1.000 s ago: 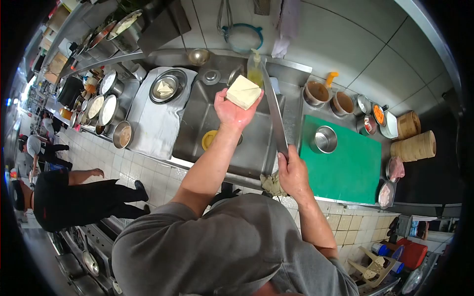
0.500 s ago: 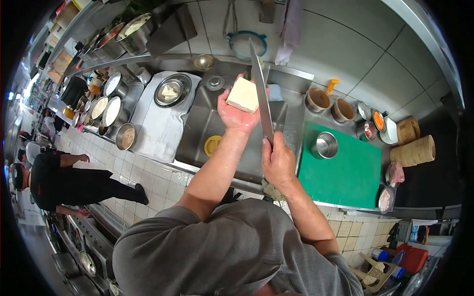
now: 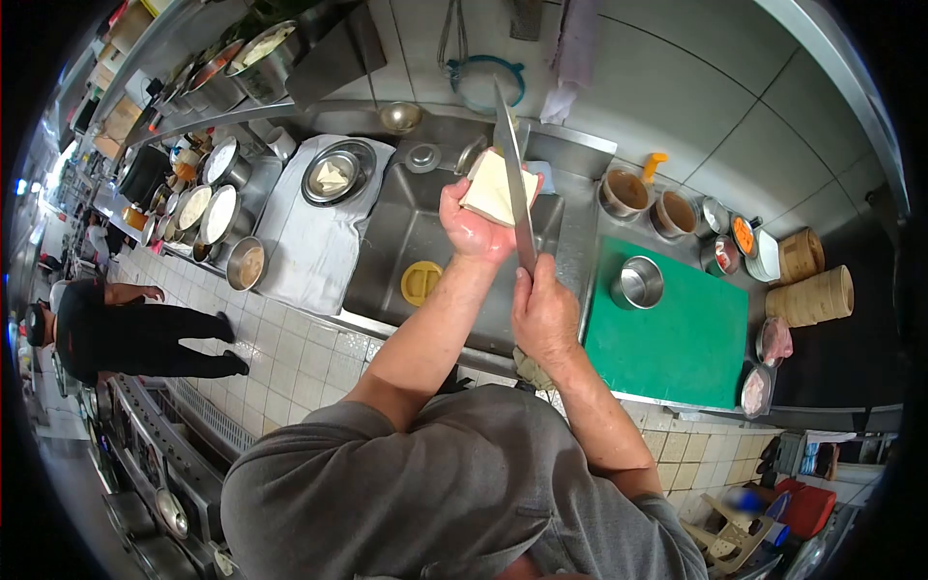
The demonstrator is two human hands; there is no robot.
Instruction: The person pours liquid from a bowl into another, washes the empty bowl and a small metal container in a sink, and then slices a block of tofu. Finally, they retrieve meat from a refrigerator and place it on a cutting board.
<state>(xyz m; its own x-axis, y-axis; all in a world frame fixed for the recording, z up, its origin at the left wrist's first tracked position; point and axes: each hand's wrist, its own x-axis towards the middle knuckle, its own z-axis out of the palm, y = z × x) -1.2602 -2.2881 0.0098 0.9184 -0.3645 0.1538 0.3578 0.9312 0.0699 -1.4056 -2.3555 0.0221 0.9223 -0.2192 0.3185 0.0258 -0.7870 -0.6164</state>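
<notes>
A pale, square block of tofu (image 3: 489, 188) rests on my left hand (image 3: 476, 238), which is turned palm up over the sink (image 3: 387, 232) with the fingers curled around the block's edges. My right hand (image 3: 546, 314) is wrapped round the handle of a long knife (image 3: 519, 198). Its blade points away from me and crosses over the right part of the tofu in this view. Behind the blade, the far fingers of my left hand are partly hidden. A yellow round piece (image 3: 421, 283) lies in the sink.
On the right, a green cutting board (image 3: 667, 348) carries a steel cup (image 3: 638, 283). Left of the sink, a metal bowl with white pieces (image 3: 332, 178) stands on a white cloth (image 3: 302, 261). A co-worker in black (image 3: 126, 329) is on the tiled floor at left.
My left hand has shifted slightly right with the tofu, so the blade now crosses the block instead of lying along its edge. The co-worker has moved further left.
</notes>
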